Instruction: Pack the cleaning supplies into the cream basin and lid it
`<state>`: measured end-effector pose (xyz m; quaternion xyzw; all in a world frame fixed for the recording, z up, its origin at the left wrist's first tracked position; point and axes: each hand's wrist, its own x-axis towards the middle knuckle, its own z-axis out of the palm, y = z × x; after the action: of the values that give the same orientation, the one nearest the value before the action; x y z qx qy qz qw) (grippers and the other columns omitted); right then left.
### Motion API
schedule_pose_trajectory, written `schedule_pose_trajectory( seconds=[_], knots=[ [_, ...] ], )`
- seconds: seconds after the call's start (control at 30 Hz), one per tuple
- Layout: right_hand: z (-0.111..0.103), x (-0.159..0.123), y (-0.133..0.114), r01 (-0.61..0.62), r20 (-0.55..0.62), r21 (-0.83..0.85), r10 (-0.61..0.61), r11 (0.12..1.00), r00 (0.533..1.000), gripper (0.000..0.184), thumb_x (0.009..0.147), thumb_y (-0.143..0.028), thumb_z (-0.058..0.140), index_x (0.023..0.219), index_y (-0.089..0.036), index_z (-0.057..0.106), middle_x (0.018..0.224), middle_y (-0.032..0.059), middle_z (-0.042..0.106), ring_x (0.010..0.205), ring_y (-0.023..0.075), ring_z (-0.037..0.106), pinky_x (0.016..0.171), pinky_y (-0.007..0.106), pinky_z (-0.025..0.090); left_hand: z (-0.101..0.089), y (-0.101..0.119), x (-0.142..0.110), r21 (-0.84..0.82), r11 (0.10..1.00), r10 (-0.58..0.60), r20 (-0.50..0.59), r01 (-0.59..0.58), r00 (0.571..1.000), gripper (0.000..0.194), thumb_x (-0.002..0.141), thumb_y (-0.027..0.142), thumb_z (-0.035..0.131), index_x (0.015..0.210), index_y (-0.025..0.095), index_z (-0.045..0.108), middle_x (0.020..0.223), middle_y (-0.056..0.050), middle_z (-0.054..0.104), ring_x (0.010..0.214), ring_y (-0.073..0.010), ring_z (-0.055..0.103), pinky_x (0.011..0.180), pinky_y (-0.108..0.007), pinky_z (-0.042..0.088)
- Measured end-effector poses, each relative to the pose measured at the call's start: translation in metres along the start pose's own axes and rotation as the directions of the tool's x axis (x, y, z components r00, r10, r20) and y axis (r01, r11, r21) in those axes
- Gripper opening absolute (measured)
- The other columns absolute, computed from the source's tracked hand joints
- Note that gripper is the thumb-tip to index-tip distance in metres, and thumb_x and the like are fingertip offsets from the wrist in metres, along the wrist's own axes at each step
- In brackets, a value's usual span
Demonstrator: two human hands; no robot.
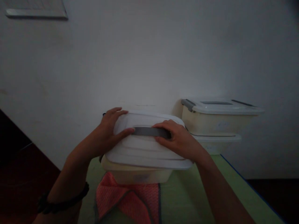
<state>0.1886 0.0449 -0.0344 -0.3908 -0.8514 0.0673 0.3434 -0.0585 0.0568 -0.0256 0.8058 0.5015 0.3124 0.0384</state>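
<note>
A cream storage box [140,176] stands in front of me with a white lid [140,152] over its top. The lid sits a little askew, and the box's rim shows at the near left. Across the lid's middle runs a grey handle [144,131]. My left hand [109,130] holds the lid's left side, fingers along the far left corner and thumb touching the handle's left end. Around the right end of the handle, my right hand [175,137] is closed, fingers beyond it and thumb on the near side. A red cloth [130,199] lies partly under the box.
Two similar boxes are stacked at the right against the wall, the upper box [210,121] on the lower box [212,146]. Everything stands on a green-covered table [187,193] with a blue right edge. A pale wall [149,56] rises behind.
</note>
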Motion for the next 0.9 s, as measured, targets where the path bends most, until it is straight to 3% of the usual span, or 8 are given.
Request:
schedule_pose_trajectory(
  seconds=[0.17, 0.3, 0.4, 0.57, 0.73, 0.9],
  knots=[
    [-0.002, -0.001, 0.001, 0.053, -0.160, -0.116, -0.071, 0.992, 0.985, 0.026, 0.077, -0.038, 0.066, 0.095, -0.019, 0.062, 0.091, 0.0052, 0.066, 0.086, 0.0195, 0.056, 0.080, 0.033, 0.040, 0.002, 0.009, 0.001, -0.174, 0.960, -0.211, 0.074, 0.221, 0.975, 0.082, 0.082, 0.055, 0.048, 0.145, 0.018, 0.011, 0.145, -0.015, 0.032, 0.128, -0.0319, 0.038, 0.104, -0.046, 0.034],
    [-0.001, -0.002, -0.002, 0.032, -0.269, -0.149, -0.072, 0.988, 0.960, 0.034, 0.075, -0.050, 0.064, 0.084, -0.018, 0.061, 0.077, 0.0037, 0.063, 0.077, 0.0188, 0.053, 0.072, 0.032, 0.039, 0.004, 0.024, 0.001, -0.551, 0.808, -0.207, 0.066, 0.208, 0.976, 0.075, 0.082, 0.046, 0.054, 0.144, 0.030, 0.014, 0.129, -0.009, 0.054, 0.101, -0.0292, 0.062, 0.075, -0.038, 0.056],
    [-0.005, -0.005, -0.006, 0.012, -0.305, -0.110, -0.045, 0.994, 0.951, 0.036, 0.075, -0.054, 0.062, 0.068, -0.019, 0.055, 0.065, -0.0002, 0.056, 0.066, 0.0157, 0.048, 0.063, 0.029, 0.035, 0.005, 0.030, -0.001, -0.720, 0.677, -0.171, 0.044, 0.150, 0.984, 0.076, 0.079, 0.038, 0.060, 0.142, 0.035, 0.018, 0.112, -0.005, 0.064, 0.079, -0.0235, 0.068, 0.058, -0.031, 0.059],
    [-0.009, -0.006, -0.010, 0.018, -0.288, -0.036, -0.027, 0.999, 0.957, 0.036, 0.073, -0.049, 0.066, 0.062, -0.019, 0.050, 0.058, -0.0037, 0.051, 0.059, 0.0127, 0.044, 0.061, 0.027, 0.032, 0.003, 0.032, -0.002, -0.764, 0.629, -0.174, 0.046, 0.147, 0.984, 0.078, 0.077, 0.031, 0.064, 0.142, 0.035, 0.021, 0.093, -0.002, 0.070, 0.061, -0.0186, 0.067, 0.050, -0.028, 0.058],
    [-0.005, -0.004, -0.011, -0.010, -0.196, -0.127, -0.015, 0.992, 0.980, 0.028, 0.077, -0.046, 0.063, 0.077, -0.018, 0.059, 0.072, 0.0003, 0.060, 0.071, 0.0162, 0.051, 0.070, 0.031, 0.033, 0.005, 0.035, -0.001, -0.737, 0.656, -0.193, 0.042, 0.161, 0.980, 0.080, 0.075, 0.035, 0.065, 0.142, 0.032, 0.021, 0.083, -0.001, 0.070, 0.058, -0.0200, 0.067, 0.047, -0.029, 0.057],
    [-0.008, -0.007, -0.016, -0.025, -0.312, -0.054, 0.007, 0.998, 0.950, 0.038, 0.073, -0.053, 0.064, 0.059, -0.019, 0.052, 0.056, -0.0025, 0.052, 0.062, 0.0143, 0.046, 0.062, 0.028, 0.032, 0.006, 0.041, -0.003, -0.751, 0.647, -0.156, 0.043, 0.135, 0.987, 0.081, 0.076, 0.035, 0.065, 0.142, 0.035, 0.018, 0.092, -0.001, 0.070, 0.068, -0.0224, 0.069, 0.053, -0.030, 0.059]
  ],
)
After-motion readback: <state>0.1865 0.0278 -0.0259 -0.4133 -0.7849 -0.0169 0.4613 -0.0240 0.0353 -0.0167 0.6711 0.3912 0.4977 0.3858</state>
